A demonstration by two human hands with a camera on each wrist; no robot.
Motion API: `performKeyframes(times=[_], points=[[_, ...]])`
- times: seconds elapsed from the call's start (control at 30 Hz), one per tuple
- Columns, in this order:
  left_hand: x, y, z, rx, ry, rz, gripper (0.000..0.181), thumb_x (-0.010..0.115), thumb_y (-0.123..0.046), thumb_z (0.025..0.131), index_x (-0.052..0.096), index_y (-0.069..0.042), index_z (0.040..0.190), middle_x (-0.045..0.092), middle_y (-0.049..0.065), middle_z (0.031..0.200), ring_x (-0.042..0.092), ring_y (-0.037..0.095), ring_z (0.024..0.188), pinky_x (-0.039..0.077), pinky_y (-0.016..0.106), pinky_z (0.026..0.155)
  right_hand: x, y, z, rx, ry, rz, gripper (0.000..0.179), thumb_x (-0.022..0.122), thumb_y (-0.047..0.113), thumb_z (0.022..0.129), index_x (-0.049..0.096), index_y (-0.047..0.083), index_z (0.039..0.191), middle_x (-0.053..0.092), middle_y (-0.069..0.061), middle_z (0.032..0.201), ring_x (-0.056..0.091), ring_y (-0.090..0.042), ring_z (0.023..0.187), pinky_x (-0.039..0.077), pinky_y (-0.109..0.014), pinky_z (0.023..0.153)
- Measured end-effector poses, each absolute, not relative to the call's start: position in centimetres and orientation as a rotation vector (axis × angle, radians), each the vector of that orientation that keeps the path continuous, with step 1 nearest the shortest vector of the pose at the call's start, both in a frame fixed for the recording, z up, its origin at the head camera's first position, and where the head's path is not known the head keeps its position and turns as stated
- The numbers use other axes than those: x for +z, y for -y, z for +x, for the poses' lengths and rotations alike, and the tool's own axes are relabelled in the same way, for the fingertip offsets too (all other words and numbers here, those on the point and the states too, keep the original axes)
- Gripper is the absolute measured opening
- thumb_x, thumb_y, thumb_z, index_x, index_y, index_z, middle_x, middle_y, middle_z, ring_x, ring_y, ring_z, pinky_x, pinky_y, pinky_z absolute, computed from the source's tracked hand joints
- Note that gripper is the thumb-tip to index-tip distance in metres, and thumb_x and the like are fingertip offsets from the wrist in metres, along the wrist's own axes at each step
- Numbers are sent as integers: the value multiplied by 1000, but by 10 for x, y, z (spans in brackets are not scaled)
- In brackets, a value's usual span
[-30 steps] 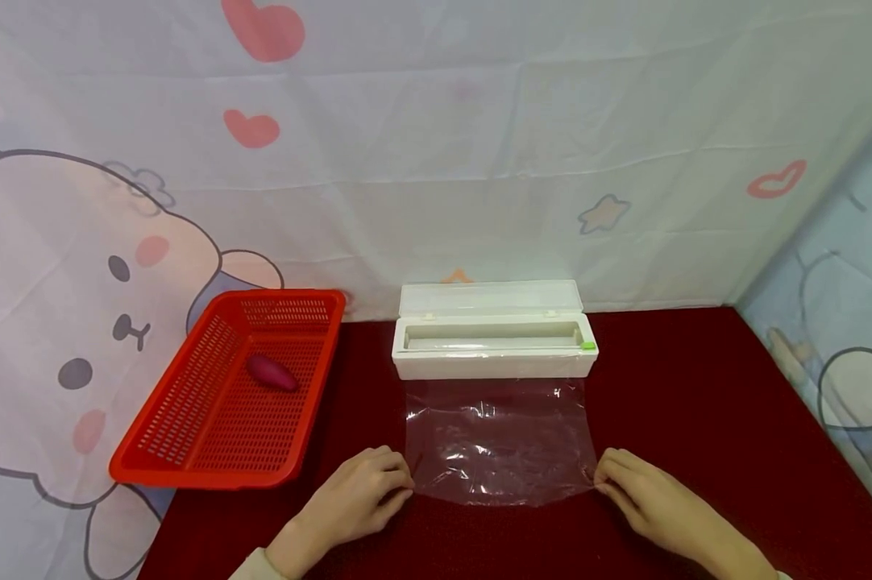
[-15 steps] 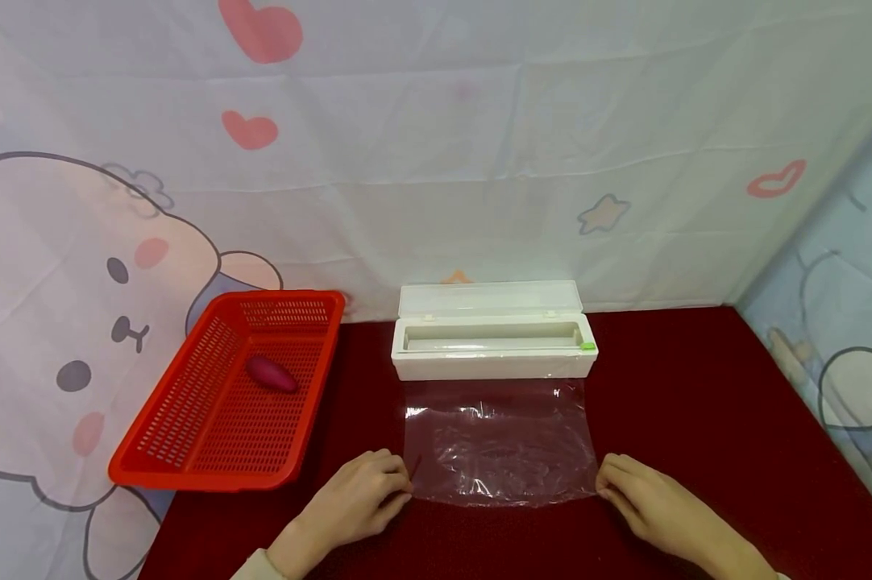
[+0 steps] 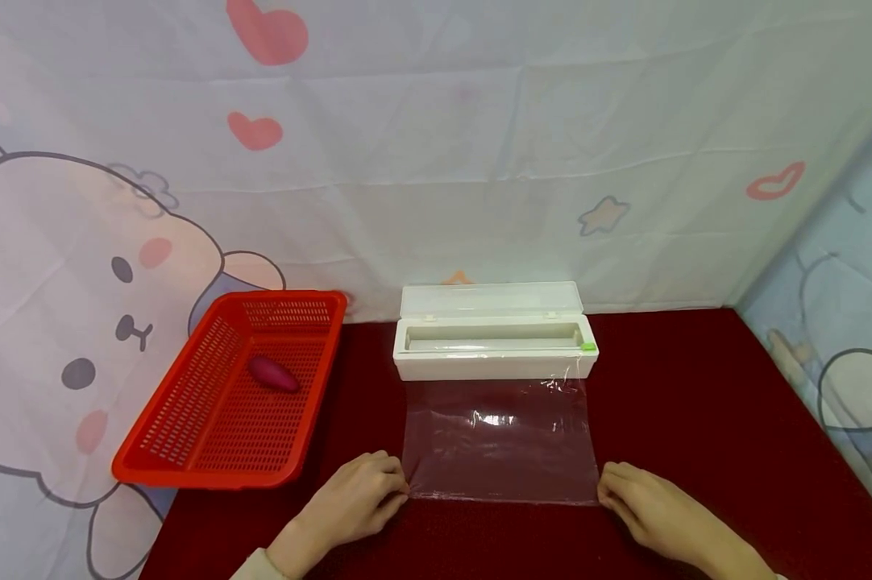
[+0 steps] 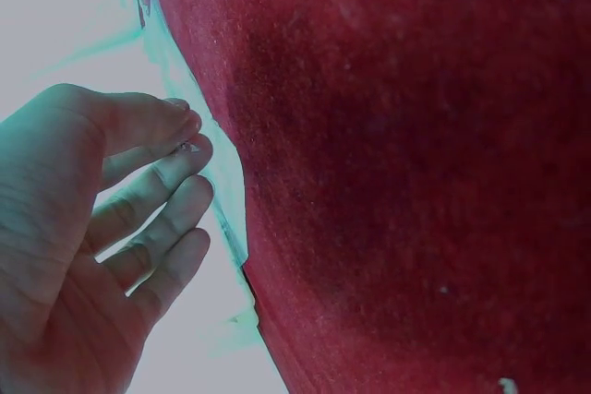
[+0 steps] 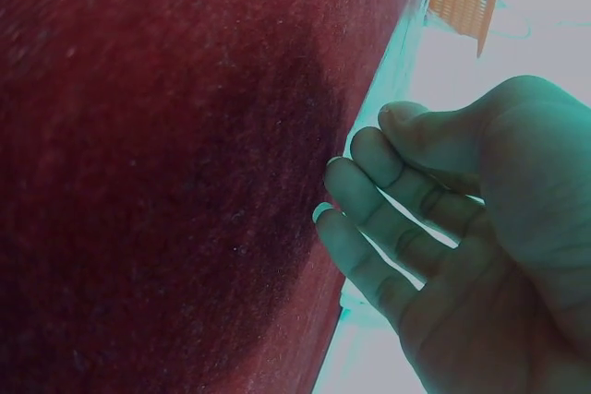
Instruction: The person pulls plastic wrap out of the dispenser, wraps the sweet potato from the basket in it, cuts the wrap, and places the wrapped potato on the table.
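Note:
A clear sheet of plastic wrap (image 3: 501, 463) stretches from the front of a white wrap dispenser (image 3: 494, 368) toward the near side, over the dark red cloth. My left hand (image 3: 356, 495) pinches its near left corner between thumb and index finger. At the near right corner my right hand (image 3: 654, 511) pinches the film the same way. In the left wrist view the thumb and index fingertip of the left hand (image 4: 120, 191) meet, other fingers loosely bent. The right wrist view has the right hand (image 5: 443, 219) with thumb against index finger. The dispenser's lid (image 3: 491, 300) stands raised.
A red plastic basket (image 3: 311, 395) stands at the left, with a purple sweet-potato-like item (image 3: 273, 374) inside. A small green slider (image 3: 588, 346) sits on the dispenser's right end. A printed cloth backdrop (image 3: 436, 161) hangs behind the red-covered table (image 3: 712, 403).
The film has gone from wrinkled and bowed at its near edge to flatter and straighter. My right hand has shifted slightly toward the near side; the left has barely moved.

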State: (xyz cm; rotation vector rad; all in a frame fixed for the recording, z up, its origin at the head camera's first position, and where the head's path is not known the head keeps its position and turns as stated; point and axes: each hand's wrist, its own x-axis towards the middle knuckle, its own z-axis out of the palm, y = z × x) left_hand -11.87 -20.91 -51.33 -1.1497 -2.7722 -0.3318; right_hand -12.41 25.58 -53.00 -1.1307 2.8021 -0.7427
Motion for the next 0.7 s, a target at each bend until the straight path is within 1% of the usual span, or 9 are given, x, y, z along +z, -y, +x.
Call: performKeyframes(times=[0.13, 0.4, 0.7], points=[[-513, 210, -118, -345, 2803, -1139, 4, 82, -18, 93, 83, -20, 91, 70, -11, 93, 60, 4, 85, 54, 21, 75, -531, -255, -124, -728, -2826, -1145, 27, 73, 9, 100, 56, 27, 90, 41, 20, 86, 39, 7, 76, 40, -15, 64], [-514, 213, -122, -348, 2761, -1130, 6, 84, -17, 91, 83, -20, 87, 69, -13, 89, 59, 3, 82, 54, 21, 73, -532, -256, -123, -723, -2835, -1173, 25, 73, 9, 101, 56, 26, 92, 41, 19, 88, 39, 7, 78, 39, -15, 65], [-515, 214, -120, -321, 2751, -1130, 5, 86, -15, 89, 83, -18, 86, 70, -10, 88, 61, 5, 81, 54, 22, 72, -535, -257, -124, -767, -2837, -1234, 26, 73, 4, 99, 58, 24, 94, 42, 19, 90, 39, 8, 79, 40, -15, 64]])
